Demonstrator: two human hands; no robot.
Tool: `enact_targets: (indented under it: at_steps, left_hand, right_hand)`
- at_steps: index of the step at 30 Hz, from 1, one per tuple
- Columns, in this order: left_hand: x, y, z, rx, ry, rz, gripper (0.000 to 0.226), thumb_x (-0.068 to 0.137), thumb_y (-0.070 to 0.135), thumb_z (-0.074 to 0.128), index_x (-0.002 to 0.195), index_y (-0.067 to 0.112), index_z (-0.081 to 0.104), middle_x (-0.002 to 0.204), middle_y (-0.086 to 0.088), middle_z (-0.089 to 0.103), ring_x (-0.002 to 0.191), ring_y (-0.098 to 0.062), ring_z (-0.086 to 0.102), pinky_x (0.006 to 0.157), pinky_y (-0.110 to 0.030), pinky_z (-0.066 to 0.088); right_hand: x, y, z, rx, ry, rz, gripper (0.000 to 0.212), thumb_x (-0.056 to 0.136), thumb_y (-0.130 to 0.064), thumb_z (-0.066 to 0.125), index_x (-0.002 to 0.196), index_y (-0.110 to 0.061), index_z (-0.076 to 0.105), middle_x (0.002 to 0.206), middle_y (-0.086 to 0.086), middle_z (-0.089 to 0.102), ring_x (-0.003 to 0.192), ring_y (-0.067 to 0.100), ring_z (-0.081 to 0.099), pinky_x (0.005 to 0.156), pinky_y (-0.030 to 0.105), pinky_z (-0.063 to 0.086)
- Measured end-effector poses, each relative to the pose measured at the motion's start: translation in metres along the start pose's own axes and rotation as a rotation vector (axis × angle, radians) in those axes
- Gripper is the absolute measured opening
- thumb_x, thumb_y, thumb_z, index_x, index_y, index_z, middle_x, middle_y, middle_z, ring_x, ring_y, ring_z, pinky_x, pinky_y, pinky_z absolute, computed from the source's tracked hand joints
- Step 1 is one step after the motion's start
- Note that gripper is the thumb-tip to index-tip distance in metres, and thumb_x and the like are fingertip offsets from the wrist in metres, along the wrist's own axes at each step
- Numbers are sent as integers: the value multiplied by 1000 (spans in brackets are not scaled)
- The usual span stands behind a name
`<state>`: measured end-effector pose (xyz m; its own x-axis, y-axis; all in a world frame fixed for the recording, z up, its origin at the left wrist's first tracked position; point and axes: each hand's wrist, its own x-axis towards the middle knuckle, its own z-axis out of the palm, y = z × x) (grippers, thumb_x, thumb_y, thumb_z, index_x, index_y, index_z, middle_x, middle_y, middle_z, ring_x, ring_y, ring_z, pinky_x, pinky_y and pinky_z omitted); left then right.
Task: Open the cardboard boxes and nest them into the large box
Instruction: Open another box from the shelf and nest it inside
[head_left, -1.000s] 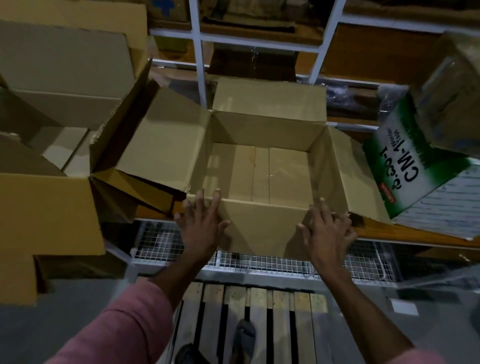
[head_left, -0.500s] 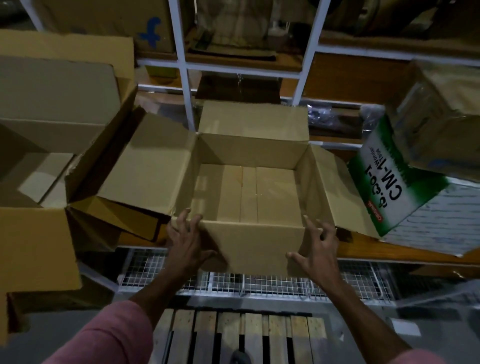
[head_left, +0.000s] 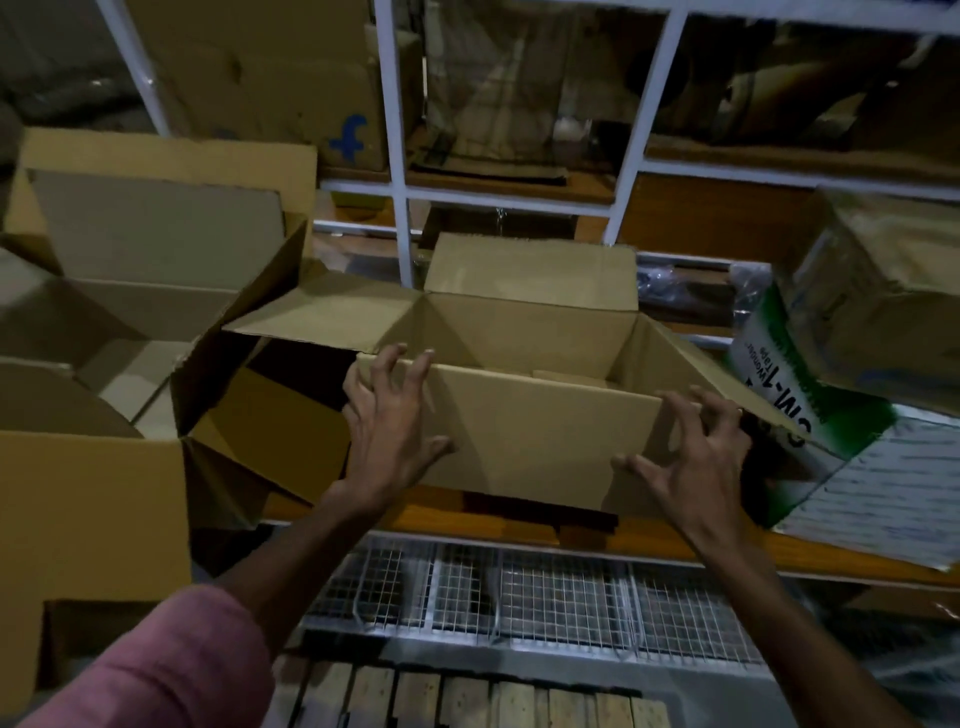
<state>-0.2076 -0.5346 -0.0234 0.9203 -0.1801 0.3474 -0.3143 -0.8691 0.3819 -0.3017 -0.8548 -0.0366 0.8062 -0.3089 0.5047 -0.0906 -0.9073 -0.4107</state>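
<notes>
While our pink sleeve (head_left: 171, 660) fills the near left corner, we reach both arms forward over the pallet slats (head_left: 467, 696) and the wire mesh (head_left: 519, 603). Our left hand (head_left: 389, 436) lies on the near-left corner of the box (head_left: 540, 441), fingers spread and slightly bent, fingertips at the top rim, thumb on the front wall. Our right hand (head_left: 691, 457) sits at the near-right corner, fingers splayed and clawed; whether they actually press the cardboard, we cannot tell. Between our hands stands the box's front wall, upright on the wooden shelf (head_left: 519, 530). Beyond our fingertips the box is open, its flaps folded outward left, right and back. Left of our left fingers a large box (head_left: 93, 499) stands open as well. Right of our right fingers a green-and-white carton (head_left: 769, 364) leans tilted. Farther back, white rack posts (head_left: 395, 156) rise before dim shelves.
</notes>
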Motion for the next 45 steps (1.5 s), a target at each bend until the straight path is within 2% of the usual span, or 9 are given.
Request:
enact_targets:
  at_steps: [4,13,21,25,30,33,37,40,45]
  left_hand:
    - [12,14,-38,-5,36,50,112,58,47,94,148,35,29,157,-4,14,144,-46,12,104,-73,35]
    - [25,36,-120,11,182,150,106,60,47,93,145,34,30,154,1,13,144,-48,11,105,-72,33]
    - [31,25,-187,91,361,173,112,54,51,94,145,33,31,153,-5,17,137,-54,22,97,-77,39]
    - [31,0,-225,197,421,178,127,52,54,95,153,34,21,158,-12,12,139,-55,21,99,-77,37]
    - [25,-60,-267,442,434,307,153,41,49,99,160,30,6,164,-15,-5,139,-67,8,103,-85,20]
    - [21,-106,-293,542,432,318,160,38,45,100,161,28,0,166,-14,-12,138,-70,5,102,-86,19]
    - [21,-180,-338,628,409,305,164,42,54,97,160,28,-13,165,-17,-23,144,-65,0,108,-82,13]
    - [19,-248,-373,693,366,290,165,41,65,93,160,23,-14,164,-22,-25,146,-62,-8,110,-80,10]
    - [21,-358,-408,717,348,290,163,41,72,89,160,24,-12,162,-23,-26,144,-65,-10,109,-81,7]
  right_hand:
    - [13,-14,-31,21,45,-18,89,56,-32,99,133,-22,56,144,15,36,125,48,40,98,51,39]
    - [30,-56,-88,81,167,-59,88,59,-25,98,134,-19,53,145,13,32,127,49,38,94,62,48]
    - [60,-104,-117,120,267,-172,92,58,-25,98,136,-21,50,143,9,31,127,50,36,96,66,45]
    - [77,-148,-121,157,314,-228,92,58,-26,97,135,-23,48,142,11,32,127,46,37,96,68,44]
    - [88,-210,-106,215,348,-260,92,57,-26,98,135,-24,49,142,12,32,125,46,38,92,57,49]
    - [94,-256,-90,255,350,-308,91,57,-25,98,132,-27,46,141,14,32,124,44,39,91,46,43]
    - [95,-335,-62,287,355,-336,90,58,-24,98,133,-24,47,140,18,33,125,44,38,93,48,44]
    - [91,-404,-34,296,342,-306,86,60,-23,98,132,-20,51,140,21,33,124,45,38,92,41,37]
    - [75,-505,24,307,320,-252,82,61,-27,96,128,-21,49,137,16,33,123,42,38,94,50,49]
